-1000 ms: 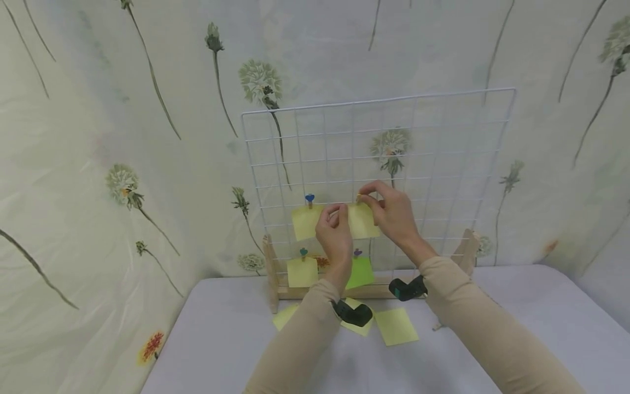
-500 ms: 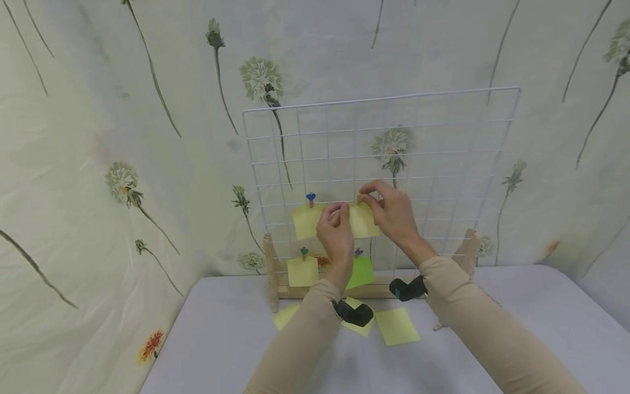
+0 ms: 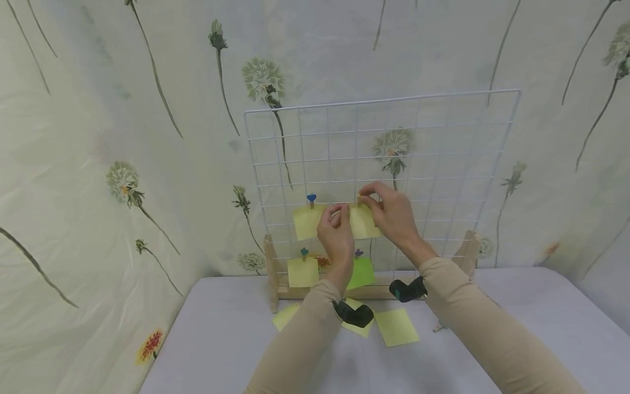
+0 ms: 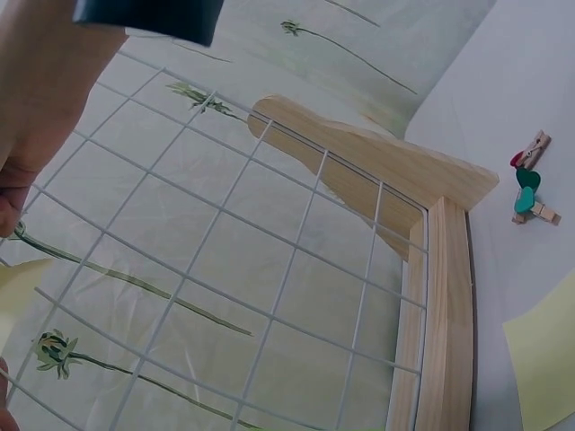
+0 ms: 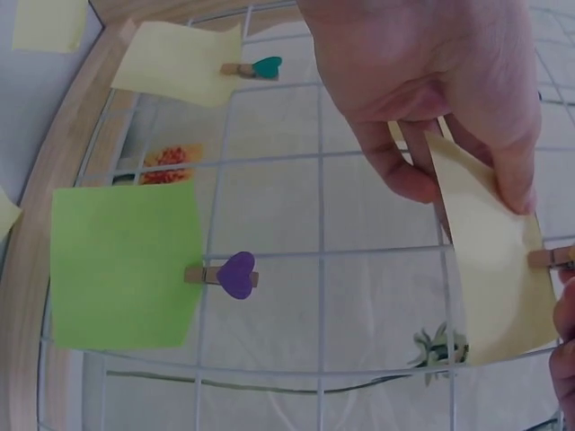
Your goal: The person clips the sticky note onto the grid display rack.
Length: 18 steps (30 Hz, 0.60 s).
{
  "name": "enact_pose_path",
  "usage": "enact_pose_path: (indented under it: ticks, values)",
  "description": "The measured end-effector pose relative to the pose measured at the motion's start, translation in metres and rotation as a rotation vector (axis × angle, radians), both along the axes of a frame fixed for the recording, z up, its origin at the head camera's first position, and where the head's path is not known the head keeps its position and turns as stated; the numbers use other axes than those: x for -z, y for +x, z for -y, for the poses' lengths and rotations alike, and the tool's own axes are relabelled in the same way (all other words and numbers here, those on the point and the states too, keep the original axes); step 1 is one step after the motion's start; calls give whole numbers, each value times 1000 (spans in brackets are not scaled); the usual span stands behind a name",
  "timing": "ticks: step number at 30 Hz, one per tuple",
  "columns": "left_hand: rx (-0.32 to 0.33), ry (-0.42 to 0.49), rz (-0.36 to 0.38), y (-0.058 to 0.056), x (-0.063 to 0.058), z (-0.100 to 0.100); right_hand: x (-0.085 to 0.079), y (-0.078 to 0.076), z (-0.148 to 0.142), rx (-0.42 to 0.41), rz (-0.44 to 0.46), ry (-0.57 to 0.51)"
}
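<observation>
Head view shows three square paper notes clipped along their tops to the white wire grid (image 3: 356,132): two pale-yellow notes (image 3: 302,273) and one lime-green note (image 3: 361,272). A fourth, the pale-yellow working note (image 3: 364,223), is above the green one, its left edge pinched by the left hand (image 3: 336,232), while the right hand (image 3: 394,214) pinches a small wooden clip (image 5: 542,259) at its top, seemingly nearly fastened. Three loose yellow notes (image 3: 397,328) and heart-topped wooden clips (image 4: 544,212) on the white-covered bench (image 3: 403,372) appear left.

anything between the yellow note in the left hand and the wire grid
Only the left hand, whose fingers seem to reach behind the yellow note; nothing else visible stands between note and wire grid.
</observation>
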<state>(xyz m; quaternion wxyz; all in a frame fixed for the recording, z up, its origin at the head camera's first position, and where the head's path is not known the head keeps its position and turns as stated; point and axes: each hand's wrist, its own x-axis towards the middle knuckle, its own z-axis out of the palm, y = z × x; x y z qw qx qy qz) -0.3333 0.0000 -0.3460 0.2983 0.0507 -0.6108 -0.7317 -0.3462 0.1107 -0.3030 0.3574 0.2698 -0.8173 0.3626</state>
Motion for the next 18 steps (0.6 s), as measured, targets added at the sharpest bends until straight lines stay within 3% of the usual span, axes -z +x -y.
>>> enact_pose_path:
  ticks: [6, 18]
  values:
    - [-8, 0, -11, -1, 0, 0, -3, 3, 3, 39, -24, 38]
    - [-3, -8, -28, 0, 2, 1, -5, 8, 7, 52, 65, 32]
